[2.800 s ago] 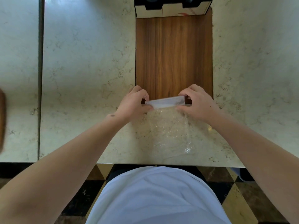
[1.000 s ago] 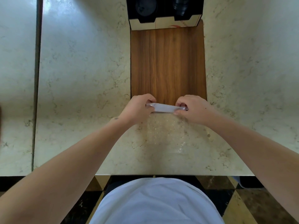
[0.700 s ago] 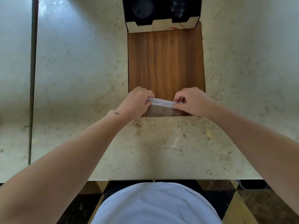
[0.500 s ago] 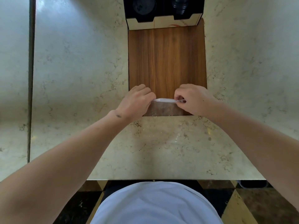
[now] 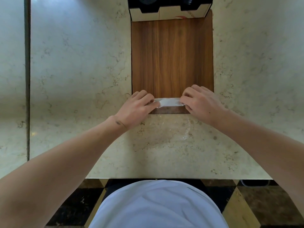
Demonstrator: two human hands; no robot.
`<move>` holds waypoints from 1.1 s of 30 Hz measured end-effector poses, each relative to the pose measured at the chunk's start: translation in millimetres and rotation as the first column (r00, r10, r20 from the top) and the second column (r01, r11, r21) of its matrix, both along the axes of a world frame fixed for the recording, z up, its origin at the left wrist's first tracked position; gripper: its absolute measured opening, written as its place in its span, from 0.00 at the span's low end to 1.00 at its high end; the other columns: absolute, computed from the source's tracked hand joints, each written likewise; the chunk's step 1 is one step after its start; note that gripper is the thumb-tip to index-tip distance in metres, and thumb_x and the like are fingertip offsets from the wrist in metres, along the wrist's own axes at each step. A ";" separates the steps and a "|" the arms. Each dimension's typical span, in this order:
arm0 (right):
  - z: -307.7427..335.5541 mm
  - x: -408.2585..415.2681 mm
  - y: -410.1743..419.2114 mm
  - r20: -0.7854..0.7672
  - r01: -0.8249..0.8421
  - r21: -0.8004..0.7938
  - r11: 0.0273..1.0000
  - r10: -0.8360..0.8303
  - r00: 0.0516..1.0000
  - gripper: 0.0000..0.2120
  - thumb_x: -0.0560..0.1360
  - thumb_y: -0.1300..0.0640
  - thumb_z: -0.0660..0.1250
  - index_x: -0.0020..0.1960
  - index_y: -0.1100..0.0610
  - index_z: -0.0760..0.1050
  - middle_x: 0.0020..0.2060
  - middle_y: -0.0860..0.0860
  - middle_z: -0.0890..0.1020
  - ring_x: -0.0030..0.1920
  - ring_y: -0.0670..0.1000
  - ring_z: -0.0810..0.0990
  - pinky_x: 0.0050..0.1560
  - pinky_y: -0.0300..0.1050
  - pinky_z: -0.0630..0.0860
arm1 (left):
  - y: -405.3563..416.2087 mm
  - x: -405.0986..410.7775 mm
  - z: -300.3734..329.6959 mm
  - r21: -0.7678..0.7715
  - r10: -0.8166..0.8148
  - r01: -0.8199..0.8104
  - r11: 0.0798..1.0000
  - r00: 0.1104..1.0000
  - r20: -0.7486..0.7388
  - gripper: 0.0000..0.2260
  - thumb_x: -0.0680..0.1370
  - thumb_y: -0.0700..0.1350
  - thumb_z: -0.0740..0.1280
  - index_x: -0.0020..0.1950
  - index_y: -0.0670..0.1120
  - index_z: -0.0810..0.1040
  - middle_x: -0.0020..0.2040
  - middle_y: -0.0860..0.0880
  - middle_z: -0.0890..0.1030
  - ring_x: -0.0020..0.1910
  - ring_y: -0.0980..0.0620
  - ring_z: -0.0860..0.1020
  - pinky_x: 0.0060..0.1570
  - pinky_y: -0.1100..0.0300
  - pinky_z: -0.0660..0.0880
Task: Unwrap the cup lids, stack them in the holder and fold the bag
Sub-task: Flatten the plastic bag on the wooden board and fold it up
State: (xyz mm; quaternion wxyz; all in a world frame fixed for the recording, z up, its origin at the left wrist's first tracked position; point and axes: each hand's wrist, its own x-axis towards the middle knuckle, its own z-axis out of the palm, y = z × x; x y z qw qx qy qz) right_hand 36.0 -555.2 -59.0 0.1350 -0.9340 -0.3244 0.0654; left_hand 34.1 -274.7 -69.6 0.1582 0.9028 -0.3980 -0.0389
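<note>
A clear plastic bag (image 5: 168,102) lies at the near edge of the wooden board (image 5: 171,60), its far part folded into a narrow whitish strip. The rest of the bag trails toward me, flat and see-through, over the marble counter. My left hand (image 5: 137,108) pinches the strip's left end and my right hand (image 5: 199,102) pinches its right end. The lid holder (image 5: 169,12), a cardboard box with dark compartments, stands at the far end of the board; dark lids show inside it, cut off by the frame's top.
The marble counter (image 5: 79,76) spreads to both sides of the board. A dark seam (image 5: 27,79) runs down the counter at the left. The counter's front edge is near my body, with a checkered floor below.
The bag's folded strip has been turned over away from me several times, so the flat part near me has grown shorter. Both hands have stayed on the strip's ends and shifted slightly.
</note>
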 end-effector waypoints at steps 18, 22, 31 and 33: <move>3.1 8.8 12.4 -0.325 0.344 -0.050 0.938 -0.341 0.882 0.15 0.72 0.51 0.77 0.56 0.51 0.77 0.50 0.46 0.76 0.53 0.50 0.74 0.48 0.43 0.69 | -31.7 -7.7 10.7 0.105 0.548 -0.564 0.819 0.714 -0.435 0.20 0.77 0.46 0.74 0.68 0.47 0.76 0.59 0.48 0.76 0.60 0.47 0.71 0.60 0.52 0.73; 5.4 15.3 13.0 -0.377 0.325 -0.069 0.943 -0.326 0.867 0.15 0.73 0.53 0.77 0.56 0.50 0.77 0.48 0.47 0.75 0.49 0.49 0.73 0.45 0.43 0.69 | -32.8 1.8 10.7 0.160 0.558 -0.552 0.818 0.695 -0.454 0.13 0.76 0.46 0.75 0.60 0.47 0.79 0.56 0.50 0.71 0.58 0.47 0.68 0.56 0.56 0.69; 15.2 7.2 9.1 -0.217 0.129 -0.048 0.990 -0.137 0.967 0.04 0.77 0.62 0.69 0.43 0.56 0.79 0.40 0.49 0.77 0.42 0.51 0.74 0.39 0.47 0.75 | -28.5 -13.3 17.5 0.038 0.221 -0.218 0.975 0.958 -0.182 0.08 0.75 0.30 0.66 0.45 0.42 0.78 0.44 0.45 0.79 0.45 0.44 0.74 0.45 0.48 0.74; 15.6 1.2 7.5 -0.155 0.084 -0.053 0.995 -0.091 0.984 0.05 0.77 0.63 0.69 0.44 0.57 0.80 0.40 0.51 0.78 0.42 0.52 0.75 0.38 0.48 0.76 | -24.1 -16.8 14.2 0.009 0.161 -0.161 0.987 0.977 -0.140 0.08 0.74 0.28 0.67 0.45 0.39 0.80 0.44 0.43 0.80 0.45 0.42 0.76 0.45 0.47 0.75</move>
